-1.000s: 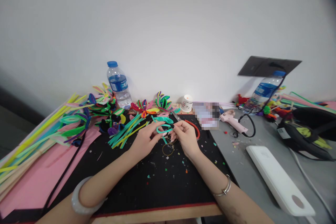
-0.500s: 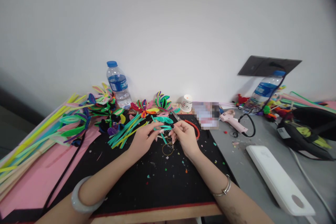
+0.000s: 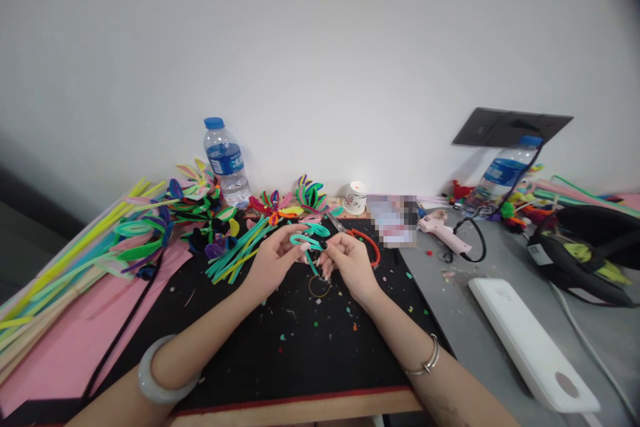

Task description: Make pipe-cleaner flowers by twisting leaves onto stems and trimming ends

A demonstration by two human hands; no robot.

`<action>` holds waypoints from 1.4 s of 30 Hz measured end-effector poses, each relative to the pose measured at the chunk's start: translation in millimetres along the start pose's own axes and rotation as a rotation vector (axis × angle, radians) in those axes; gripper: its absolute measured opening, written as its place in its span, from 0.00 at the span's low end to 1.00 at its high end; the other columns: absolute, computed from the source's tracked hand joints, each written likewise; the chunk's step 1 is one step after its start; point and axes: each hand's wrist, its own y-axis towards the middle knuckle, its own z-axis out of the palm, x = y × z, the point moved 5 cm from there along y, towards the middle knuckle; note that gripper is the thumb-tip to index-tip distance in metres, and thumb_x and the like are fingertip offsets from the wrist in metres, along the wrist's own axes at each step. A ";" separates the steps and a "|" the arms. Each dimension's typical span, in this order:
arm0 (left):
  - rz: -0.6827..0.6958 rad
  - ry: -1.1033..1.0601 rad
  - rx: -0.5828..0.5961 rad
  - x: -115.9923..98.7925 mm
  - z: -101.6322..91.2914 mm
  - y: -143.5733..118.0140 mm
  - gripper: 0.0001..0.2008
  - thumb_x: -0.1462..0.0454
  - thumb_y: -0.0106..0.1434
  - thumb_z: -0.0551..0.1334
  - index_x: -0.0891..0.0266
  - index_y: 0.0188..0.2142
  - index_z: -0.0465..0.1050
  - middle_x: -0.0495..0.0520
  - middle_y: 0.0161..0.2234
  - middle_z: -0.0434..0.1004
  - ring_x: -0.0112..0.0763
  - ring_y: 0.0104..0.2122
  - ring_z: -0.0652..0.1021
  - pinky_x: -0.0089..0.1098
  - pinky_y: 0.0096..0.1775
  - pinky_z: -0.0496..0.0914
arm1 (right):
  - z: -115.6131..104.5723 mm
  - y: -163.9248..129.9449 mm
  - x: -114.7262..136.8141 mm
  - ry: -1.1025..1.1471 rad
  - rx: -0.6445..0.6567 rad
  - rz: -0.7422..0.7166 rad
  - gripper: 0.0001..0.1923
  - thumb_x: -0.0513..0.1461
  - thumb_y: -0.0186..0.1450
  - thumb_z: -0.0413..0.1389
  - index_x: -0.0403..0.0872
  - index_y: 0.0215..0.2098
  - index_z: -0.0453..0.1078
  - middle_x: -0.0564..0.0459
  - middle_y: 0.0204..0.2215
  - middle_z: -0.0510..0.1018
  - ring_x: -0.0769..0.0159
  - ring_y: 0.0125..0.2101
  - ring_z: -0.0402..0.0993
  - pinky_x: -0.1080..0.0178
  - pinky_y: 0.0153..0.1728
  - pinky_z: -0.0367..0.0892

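Both the left hand (image 3: 273,260) and right hand (image 3: 350,260) pinch a looped teal fuzzy pipe cleaner (image 3: 306,240) above the black mat's (image 3: 300,360) far edge; a loose pinch could let the loops spring open.

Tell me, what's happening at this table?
A person is working a teal pipe cleaner bent into loops, pinching it between the left hand and the right hand above a black mat speckled with coloured scraps. Straight pipe cleaners and finished pipe-cleaner flowers lie behind; a pink glue gun rests to the right.
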 end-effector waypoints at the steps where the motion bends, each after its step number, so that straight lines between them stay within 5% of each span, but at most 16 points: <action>1: -0.017 -0.036 0.018 0.7 1.9 0.2 0.13 0.59 0.58 0.59 0.64 0.41 0.69 0.48 0.25 0.72 0.27 0.23 0.72 0.28 0.29 0.68 | 2.0 -0.4 -1.0 -0.009 0.028 0.010 0.11 0.43 0.57 0.57 0.45 0.26 0.61 0.56 0.17 0.75 0.72 0.12 0.68 0.70 0.13 0.64; 5: -0.029 -0.041 -0.005 4.7 1.3 0.8 0.13 0.56 0.62 0.54 0.63 0.31 0.67 0.47 0.23 0.66 0.27 0.25 0.69 0.29 0.31 0.67 | 4.5 -1.8 -4.9 -0.194 0.105 -0.007 0.08 0.43 0.61 0.52 0.47 0.29 0.61 0.58 0.16 0.73 0.73 0.11 0.65 0.70 0.13 0.60; 8: -0.014 0.086 -0.144 5.6 -8.8 1.5 0.15 0.55 0.64 0.50 0.61 0.27 0.63 0.47 0.24 0.64 0.29 0.27 0.69 0.29 0.33 0.66 | 1.6 -3.4 1.0 -0.595 0.062 -0.165 0.06 0.41 0.62 0.51 0.47 0.29 0.64 0.59 0.16 0.70 0.72 0.15 0.64 0.70 0.18 0.59; 12: 0.044 0.144 -0.214 2.0 -15.2 3.0 0.15 0.57 0.66 0.47 0.60 0.27 0.61 0.50 0.28 0.67 0.31 0.32 0.70 0.31 0.38 0.66 | 8.6 -8.9 8.4 -1.136 0.074 -0.351 0.03 0.37 0.56 0.57 0.48 0.30 0.67 0.55 0.26 0.71 0.68 0.27 0.68 0.67 0.28 0.60; 16: 0.018 0.058 -0.185 4.6 -13.0 4.7 0.13 0.58 0.66 0.46 0.60 0.32 0.63 0.49 0.26 0.67 0.30 0.29 0.70 0.31 0.35 0.66 | 13.1 -11.1 7.9 -1.359 0.081 -0.381 0.05 0.32 0.57 0.54 0.48 0.31 0.67 0.53 0.31 0.71 0.67 0.32 0.68 0.68 0.31 0.60; 28: -0.052 -0.161 -0.248 15.9 -18.4 8.3 0.18 0.55 0.65 0.47 0.62 0.45 0.68 0.48 0.27 0.61 0.25 0.22 0.61 0.27 0.24 0.59 | 10.7 -11.4 5.3 -1.326 0.062 -0.318 0.05 0.38 0.59 0.55 0.47 0.35 0.67 0.52 0.31 0.74 0.65 0.33 0.70 0.67 0.31 0.61; 32: -0.055 -0.215 -0.246 13.5 -17.2 8.7 0.19 0.56 0.65 0.47 0.65 0.44 0.70 0.48 0.26 0.59 0.25 0.22 0.59 0.27 0.24 0.57 | 10.2 -11.4 4.3 -1.328 0.073 -0.326 0.10 0.32 0.57 0.54 0.48 0.36 0.69 0.52 0.31 0.75 0.65 0.34 0.70 0.67 0.32 0.63; 42: -0.083 -0.481 -0.289 35.4 -23.0 14.3 0.17 0.53 0.63 0.53 0.64 0.39 0.72 0.48 0.25 0.64 0.24 0.21 0.59 0.27 0.25 0.58 | 4.3 -14.1 26.4 -0.897 -0.079 -0.595 0.13 0.31 0.64 0.47 0.47 0.40 0.71 0.48 0.35 0.74 0.65 0.37 0.71 0.63 0.40 0.66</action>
